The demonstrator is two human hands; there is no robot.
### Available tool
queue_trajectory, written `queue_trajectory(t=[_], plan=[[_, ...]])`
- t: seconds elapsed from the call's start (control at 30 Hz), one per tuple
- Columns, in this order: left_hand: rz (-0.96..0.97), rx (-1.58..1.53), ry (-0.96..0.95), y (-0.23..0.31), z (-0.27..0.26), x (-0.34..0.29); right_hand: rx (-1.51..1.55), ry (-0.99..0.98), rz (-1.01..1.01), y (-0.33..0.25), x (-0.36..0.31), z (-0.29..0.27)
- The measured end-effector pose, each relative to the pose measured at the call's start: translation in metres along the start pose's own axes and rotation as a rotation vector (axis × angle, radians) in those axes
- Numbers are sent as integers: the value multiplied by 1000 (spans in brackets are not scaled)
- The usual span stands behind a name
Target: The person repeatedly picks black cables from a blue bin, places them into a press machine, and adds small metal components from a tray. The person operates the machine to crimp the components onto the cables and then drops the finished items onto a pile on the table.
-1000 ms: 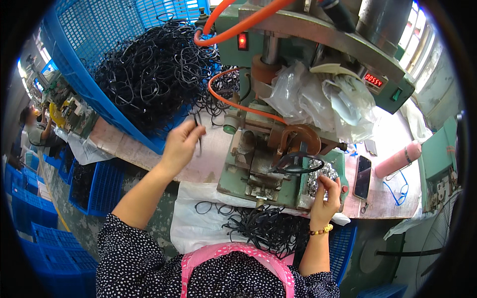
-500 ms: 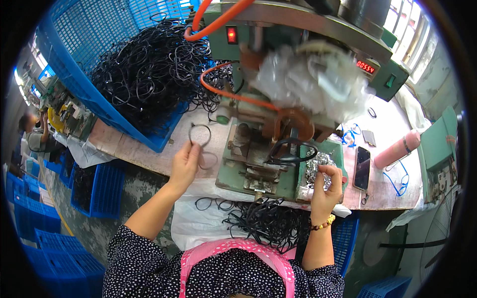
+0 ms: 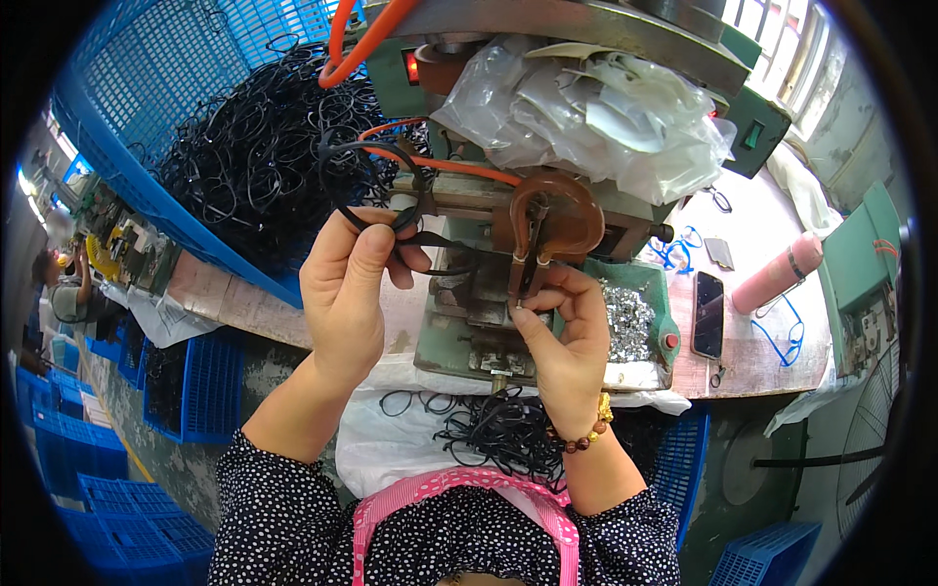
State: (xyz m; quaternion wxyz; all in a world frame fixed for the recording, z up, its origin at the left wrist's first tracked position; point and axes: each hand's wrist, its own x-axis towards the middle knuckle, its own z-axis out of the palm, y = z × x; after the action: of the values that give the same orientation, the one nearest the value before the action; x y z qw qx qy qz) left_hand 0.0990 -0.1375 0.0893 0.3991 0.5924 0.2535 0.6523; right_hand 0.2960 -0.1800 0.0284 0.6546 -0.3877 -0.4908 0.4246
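My left hand [image 3: 352, 283] is closed on a black glasses frame [image 3: 330, 186], raised left of the green press; its fingers hide part of the frame. A black strip of it reaches toward the press. My right hand [image 3: 565, 337] has thumb and forefinger pinched at the metal fixture [image 3: 493, 311], just below the brown U-shaped loop [image 3: 586, 220] with its two prongs. A tiny bright bit shows at those fingertips, too small to name. Beside this hand is the tray of small silvery metal parts [image 3: 630, 317].
A blue crate [image 3: 127, 156] heaped with black frames [image 3: 274, 146] stands at left. More black frames [image 3: 498, 425] lie on white sheeting near my lap. A phone [image 3: 708, 313], a pink bottle [image 3: 777, 276] and blue frames [image 3: 782, 337] lie at right. A plastic bag [image 3: 586, 117] hangs on the press.
My right hand has moved left from above the parts tray to the fixture under the brown loop. My left hand has risen with a frame. The black loop shape at the fixture is gone.
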Motion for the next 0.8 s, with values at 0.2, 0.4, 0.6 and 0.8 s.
queue_trajectory(t=[0.2, 0.4, 0.6, 0.8], plan=[[-3, 54, 40, -2, 2, -11, 85, 20, 7, 1, 6, 7], [45, 99, 29, 1, 9, -15, 8, 15, -1, 3, 2, 4], [37, -9, 76, -5, 10, -2, 145, 37, -10, 7, -2, 5], [14, -23, 73, -3, 9, -3, 173, 48, 16, 6, 2, 8]])
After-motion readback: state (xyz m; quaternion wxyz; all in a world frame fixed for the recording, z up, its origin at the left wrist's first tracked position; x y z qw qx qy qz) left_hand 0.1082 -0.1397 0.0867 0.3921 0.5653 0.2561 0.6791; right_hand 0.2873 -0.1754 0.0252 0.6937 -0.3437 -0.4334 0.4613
